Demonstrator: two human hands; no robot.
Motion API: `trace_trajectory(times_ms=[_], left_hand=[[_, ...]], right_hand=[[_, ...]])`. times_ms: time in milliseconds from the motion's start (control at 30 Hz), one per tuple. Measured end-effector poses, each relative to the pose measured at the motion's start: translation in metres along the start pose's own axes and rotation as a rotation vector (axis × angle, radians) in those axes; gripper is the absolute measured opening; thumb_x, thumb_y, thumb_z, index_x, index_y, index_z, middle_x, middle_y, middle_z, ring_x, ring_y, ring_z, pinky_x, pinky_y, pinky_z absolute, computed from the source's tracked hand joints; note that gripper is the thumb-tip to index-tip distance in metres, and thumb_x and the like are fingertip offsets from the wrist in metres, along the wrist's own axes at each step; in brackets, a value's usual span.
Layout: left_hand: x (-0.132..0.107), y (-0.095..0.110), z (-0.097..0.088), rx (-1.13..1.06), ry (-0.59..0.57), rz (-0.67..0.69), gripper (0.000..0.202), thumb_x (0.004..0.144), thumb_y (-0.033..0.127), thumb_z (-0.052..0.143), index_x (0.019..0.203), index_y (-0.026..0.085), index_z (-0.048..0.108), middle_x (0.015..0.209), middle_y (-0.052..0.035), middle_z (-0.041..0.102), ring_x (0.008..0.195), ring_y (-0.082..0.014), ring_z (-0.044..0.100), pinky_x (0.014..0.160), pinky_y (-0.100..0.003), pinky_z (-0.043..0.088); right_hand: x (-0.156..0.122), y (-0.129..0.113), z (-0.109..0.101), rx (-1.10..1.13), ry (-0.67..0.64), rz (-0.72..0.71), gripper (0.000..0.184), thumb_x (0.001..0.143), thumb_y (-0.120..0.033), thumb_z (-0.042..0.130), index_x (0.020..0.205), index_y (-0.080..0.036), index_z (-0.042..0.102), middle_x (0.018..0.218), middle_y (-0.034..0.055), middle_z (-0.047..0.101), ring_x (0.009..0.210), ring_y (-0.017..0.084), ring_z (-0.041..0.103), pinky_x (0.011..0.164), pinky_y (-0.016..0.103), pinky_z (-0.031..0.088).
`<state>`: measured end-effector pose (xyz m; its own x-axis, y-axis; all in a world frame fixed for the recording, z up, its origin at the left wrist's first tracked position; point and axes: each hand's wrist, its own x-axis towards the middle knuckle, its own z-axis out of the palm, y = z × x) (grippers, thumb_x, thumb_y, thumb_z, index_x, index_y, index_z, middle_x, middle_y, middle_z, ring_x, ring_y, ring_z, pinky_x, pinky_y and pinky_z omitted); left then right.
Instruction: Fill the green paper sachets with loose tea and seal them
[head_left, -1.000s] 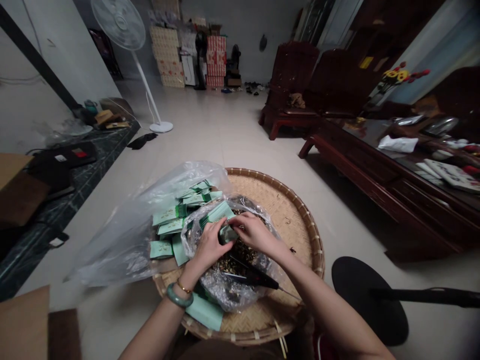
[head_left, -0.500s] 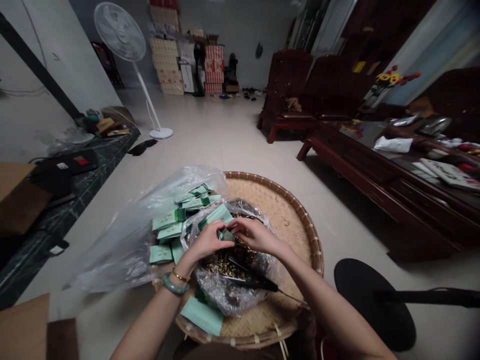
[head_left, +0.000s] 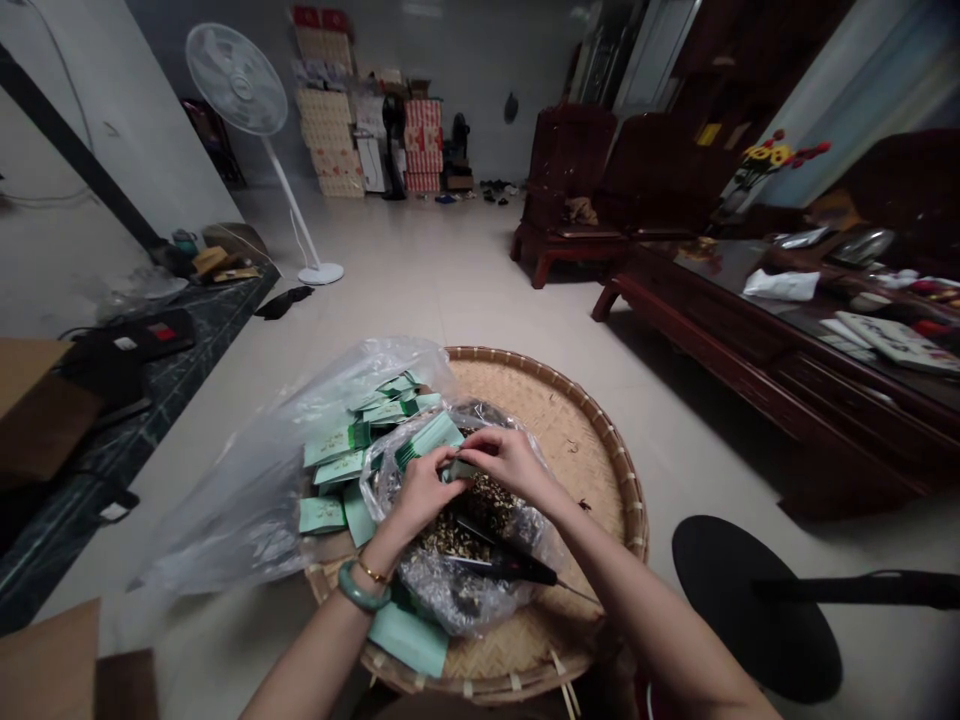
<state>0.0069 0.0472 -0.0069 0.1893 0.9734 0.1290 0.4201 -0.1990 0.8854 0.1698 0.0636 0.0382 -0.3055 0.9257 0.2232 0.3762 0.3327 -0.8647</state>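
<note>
Both my left hand (head_left: 431, 487) and my right hand (head_left: 504, 462) pinch a small green paper packet (head_left: 459, 468) between them, mostly hidden by fingers. Under them lies an open clear plastic bag (head_left: 480, 605) of dark and yellowish dried bits (head_left: 491, 505). A black-handled tool (head_left: 506, 566) with a thin metal rod rests across the bag. A stack of light green packets (head_left: 435, 436) sits in the bag behind my left hand. More green packets (head_left: 337, 468) lie to the left, and another green packet (head_left: 411, 640) is at the near edge.
All this lies on a round woven bamboo tray (head_left: 634, 490). A large clear plastic bag (head_left: 247, 500) spreads over its left side. A black round stand base (head_left: 750, 610) is at right, near a dark wooden table (head_left: 750, 370). A white fan (head_left: 319, 272) stands farther back.
My fingers have shifted on the small packet, and the right hand's fingertips now press at its top edge. The view has tilted slightly; the things on the tray stay in place.
</note>
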Motion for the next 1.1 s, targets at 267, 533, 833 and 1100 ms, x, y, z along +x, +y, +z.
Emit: trace_trajectory(times_ms=[267, 533, 833, 1100], left_hand=[[-0.003, -0.012, -0.004, 0.035, 0.052, 0.022, 0.028, 0.064, 0.024, 0.075, 0.089, 0.017, 0.065, 0.084, -0.0016, 0.070, 0.076, -0.0191, 0.064, 0.070, -0.029, 0.050], [-0.005, -0.012, -0.007, 0.011, 0.011, 0.042, 0.034, 0.068, 0.019, 0.071, 0.099, 0.018, 0.060, 0.093, -0.0039, 0.068, 0.083, -0.0195, 0.064, 0.075, -0.031, 0.052], [-0.011, 0.002, -0.041, 0.159, -0.153, 0.334, 0.018, 0.081, 0.020, 0.062, 0.099, 0.021, 0.061, 0.113, -0.0068, 0.066, 0.106, -0.0212, 0.061, 0.095, -0.037, 0.047], [-0.007, -0.001, -0.043, 0.094, -0.151, 0.153, 0.050, 0.074, 0.024, 0.069, 0.120, 0.021, 0.052, 0.109, -0.0082, 0.069, 0.097, -0.0236, 0.066, 0.082, -0.034, 0.051]], right_hand=[[-0.010, 0.025, -0.029, 0.043, 0.161, 0.118, 0.019, 0.077, -0.033, 0.065, 0.086, -0.017, 0.070, 0.079, 0.0045, 0.070, 0.067, 0.016, 0.062, 0.060, 0.027, 0.050], [-0.025, 0.006, -0.005, -0.338, -0.140, -0.197, 0.017, 0.084, -0.025, 0.064, 0.100, -0.021, 0.070, 0.098, 0.0080, 0.063, 0.095, 0.022, 0.056, 0.085, 0.038, 0.048], [-0.025, 0.007, -0.002, -0.447, -0.167, -0.301, 0.016, 0.087, -0.020, 0.058, 0.102, -0.020, 0.065, 0.103, 0.0092, 0.060, 0.095, 0.020, 0.054, 0.080, 0.033, 0.048], [-0.018, 0.010, -0.003, -0.514, -0.260, -0.264, 0.011, 0.088, -0.021, 0.058, 0.086, -0.018, 0.068, 0.085, 0.0056, 0.064, 0.077, 0.017, 0.059, 0.066, 0.025, 0.045]])
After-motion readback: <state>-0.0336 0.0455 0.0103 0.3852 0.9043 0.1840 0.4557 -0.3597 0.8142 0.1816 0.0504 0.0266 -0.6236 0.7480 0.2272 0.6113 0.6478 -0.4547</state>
